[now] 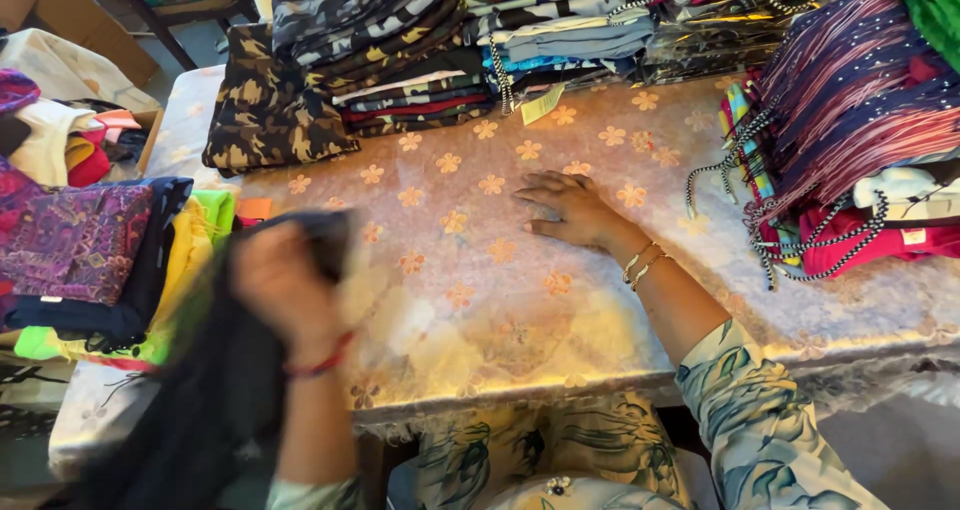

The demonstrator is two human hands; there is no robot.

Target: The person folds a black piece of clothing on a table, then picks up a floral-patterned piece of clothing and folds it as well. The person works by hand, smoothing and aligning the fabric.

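My left hand (280, 282) is raised over the table's left front corner, blurred by motion, and grips a dark, nearly black garment (205, 400) that hangs down from it. A red thread circles that wrist. My right hand (572, 207) rests flat, fingers spread, on the shiny floral table cover (470, 270) near the middle; it holds nothing. Two thin gold bangles sit on that wrist.
Stacks of folded camouflage clothes (400, 50) line the table's far edge. Striped purple garments with drawcords (850, 120) are piled at the right. Colourful folded fabrics (90, 250) lie to the left on a lower surface.
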